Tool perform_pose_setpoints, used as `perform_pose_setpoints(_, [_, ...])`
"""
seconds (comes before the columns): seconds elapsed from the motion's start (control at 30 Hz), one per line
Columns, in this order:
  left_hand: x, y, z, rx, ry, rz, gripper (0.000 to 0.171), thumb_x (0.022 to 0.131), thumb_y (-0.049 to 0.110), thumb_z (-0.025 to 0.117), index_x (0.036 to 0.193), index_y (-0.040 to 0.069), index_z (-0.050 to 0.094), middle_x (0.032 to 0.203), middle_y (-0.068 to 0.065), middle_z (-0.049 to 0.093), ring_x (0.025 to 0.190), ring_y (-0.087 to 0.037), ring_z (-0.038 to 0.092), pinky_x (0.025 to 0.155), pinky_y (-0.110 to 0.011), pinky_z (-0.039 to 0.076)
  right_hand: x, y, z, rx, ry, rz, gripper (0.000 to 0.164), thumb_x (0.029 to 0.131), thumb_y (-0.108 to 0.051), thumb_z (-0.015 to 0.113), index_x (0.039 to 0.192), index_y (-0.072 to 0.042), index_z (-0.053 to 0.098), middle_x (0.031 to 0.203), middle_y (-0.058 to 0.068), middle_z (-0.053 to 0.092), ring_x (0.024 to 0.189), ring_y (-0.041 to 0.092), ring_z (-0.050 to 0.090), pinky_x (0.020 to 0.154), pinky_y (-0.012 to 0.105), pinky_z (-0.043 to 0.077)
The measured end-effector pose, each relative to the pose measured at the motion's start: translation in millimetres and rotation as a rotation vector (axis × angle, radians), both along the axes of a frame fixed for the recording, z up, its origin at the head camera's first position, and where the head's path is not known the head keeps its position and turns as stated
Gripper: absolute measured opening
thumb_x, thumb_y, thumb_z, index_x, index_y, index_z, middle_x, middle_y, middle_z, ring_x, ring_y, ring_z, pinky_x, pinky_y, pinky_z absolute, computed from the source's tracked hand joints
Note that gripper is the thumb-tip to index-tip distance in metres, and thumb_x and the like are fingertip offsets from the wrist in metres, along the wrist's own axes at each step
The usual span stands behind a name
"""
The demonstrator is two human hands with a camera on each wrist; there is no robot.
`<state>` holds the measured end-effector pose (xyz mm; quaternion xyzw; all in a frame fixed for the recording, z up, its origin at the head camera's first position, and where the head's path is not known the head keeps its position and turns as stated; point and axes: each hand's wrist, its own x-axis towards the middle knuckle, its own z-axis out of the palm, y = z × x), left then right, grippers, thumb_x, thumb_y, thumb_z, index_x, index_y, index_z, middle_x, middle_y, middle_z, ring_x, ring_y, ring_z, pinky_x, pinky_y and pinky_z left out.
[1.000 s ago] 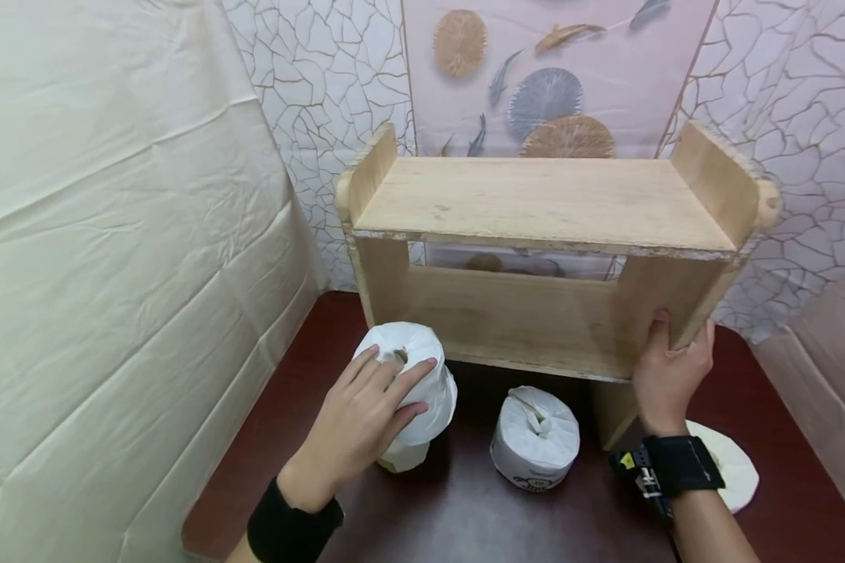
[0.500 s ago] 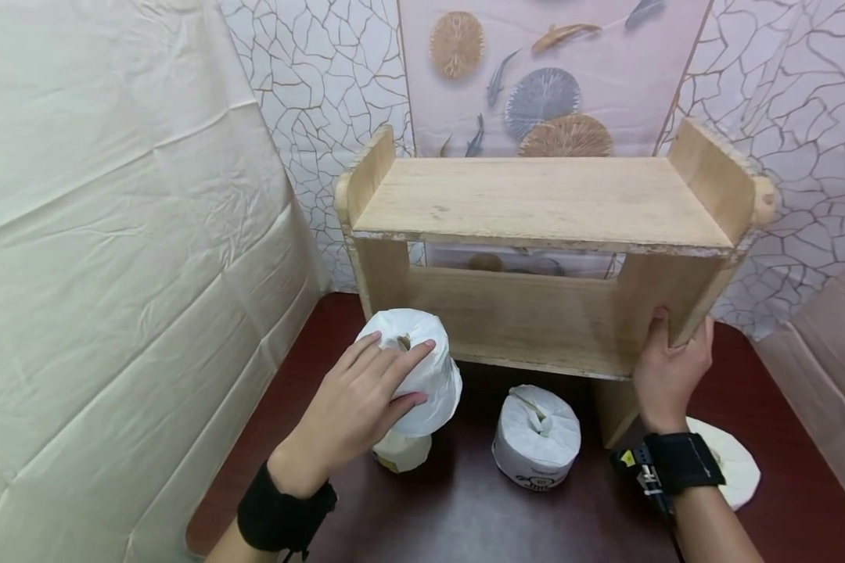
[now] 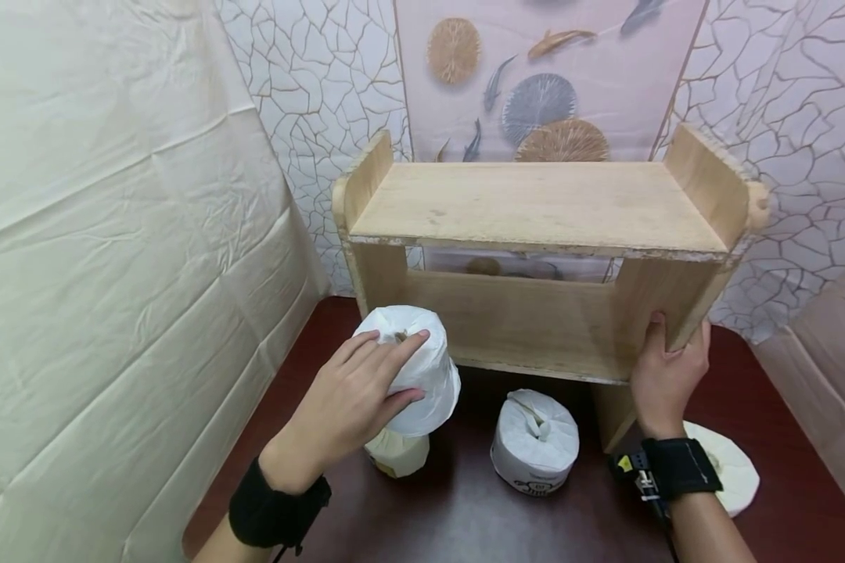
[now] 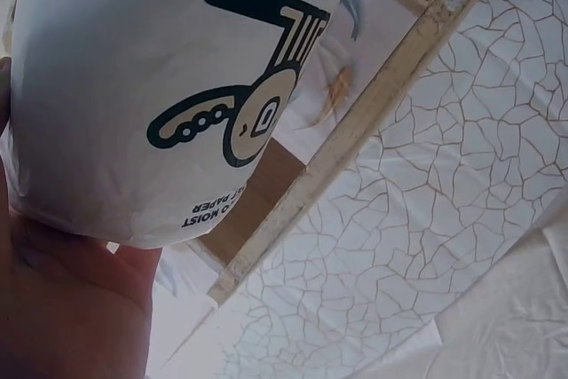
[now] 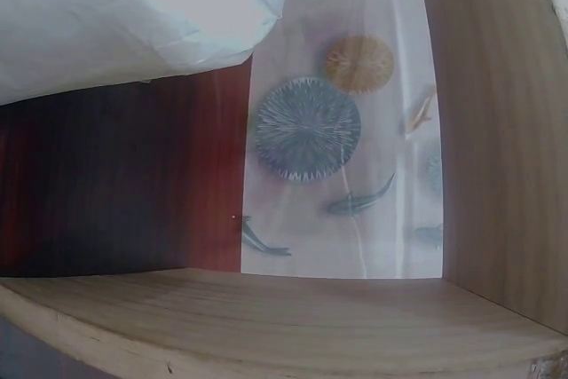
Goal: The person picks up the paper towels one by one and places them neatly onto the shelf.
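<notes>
A white paper-wrapped toilet roll [image 3: 429,383] is in my left hand [image 3: 345,391], its fingers over the top near the core hole and the thumb against the side. In the left wrist view this toilet roll [image 4: 133,95] shows a dark cartoon print and lettering. A yellowish-white roll [image 3: 397,455] stands below it, partly covered. My right hand [image 3: 669,375] grips the right side panel of a pale wooden shelf unit [image 3: 535,203], thumb on the inner face and fingers around the edge. The right wrist view shows the unit's wooden boards [image 5: 506,130].
Another wrapped toilet roll [image 3: 535,442] stands on the dark red table [image 3: 493,524] in front of the shelf. A flat white piece [image 3: 728,469] lies partly behind my right wrist. Cream cloth [image 3: 127,234] hangs on the left, and a patterned wall [image 3: 310,94] stands behind.
My left hand has raised the toilet roll slightly, and more of the roll below now shows. The right hand stays on the shelf panel.
</notes>
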<state>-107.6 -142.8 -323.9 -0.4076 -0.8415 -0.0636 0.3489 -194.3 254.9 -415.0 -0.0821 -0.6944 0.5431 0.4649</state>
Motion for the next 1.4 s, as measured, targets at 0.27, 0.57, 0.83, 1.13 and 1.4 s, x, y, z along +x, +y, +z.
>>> perform_pose_setpoints(0.27, [-1.1,-4.3,12.8,0.017,-0.020,-0.008,0.056,0.107,0.041,0.063,0.146,0.001,0.058,0.115,-0.013,0.075,0.106,-0.026,0.071,0.112,-0.045,0.047,2.7,1.2,1.7,0.021,0.019,0.019,0.040,0.106,-0.022,0.061,0.146,-0.026,0.062,0.132,-0.014,0.058,0.127,0.012,0.057,0.101,0.024,0.042])
perform_pose_setpoints(0.57, [-3.0,-6.2,32.9,-0.005,0.029,-0.049,0.049,0.109,0.040,0.059,0.140,0.002,0.063,0.113,-0.013,0.074,0.104,-0.028,0.069,0.110,-0.046,0.048,2.4,0.6,-2.2,0.002,0.012,-0.008,0.038,0.105,-0.020,0.063,0.143,-0.020,0.066,0.123,-0.022,0.055,0.123,0.011,0.057,0.100,0.023,0.042])
perform_pose_setpoints(0.83, [-0.9,-5.1,54.9,-0.023,0.059,-0.067,0.047,0.108,0.038,0.062,0.141,0.004,0.064,0.114,-0.009,0.074,0.104,-0.027,0.068,0.108,-0.045,0.049,6.1,-5.2,6.2,-0.019,-0.010,-0.039,0.039,0.106,-0.017,0.061,0.145,-0.012,0.064,0.118,-0.026,0.052,0.123,0.010,0.057,0.100,0.022,0.041])
perform_pose_setpoints(1.13, [2.8,-3.1,77.1,-0.040,0.059,-0.079,0.049,0.103,0.035,0.070,0.141,0.005,0.065,0.105,-0.006,0.072,0.100,-0.026,0.067,0.100,-0.042,0.051,3.8,-3.9,4.5,-0.013,-0.006,-0.033,0.039,0.105,-0.019,0.062,0.144,-0.012,0.065,0.118,-0.027,0.052,0.123,0.010,0.057,0.100,0.022,0.041])
perform_pose_setpoints(1.4, [7.6,-4.2,100.4,-0.047,0.044,-0.077,0.051,0.099,0.034,0.076,0.140,0.005,0.066,0.106,-0.007,0.073,0.102,-0.026,0.068,0.105,-0.042,0.049,4.5,-2.5,0.7,-0.009,-0.029,0.005,0.040,0.107,-0.025,0.060,0.147,-0.022,0.061,0.134,-0.009,0.058,0.129,0.014,0.057,0.104,0.027,0.044])
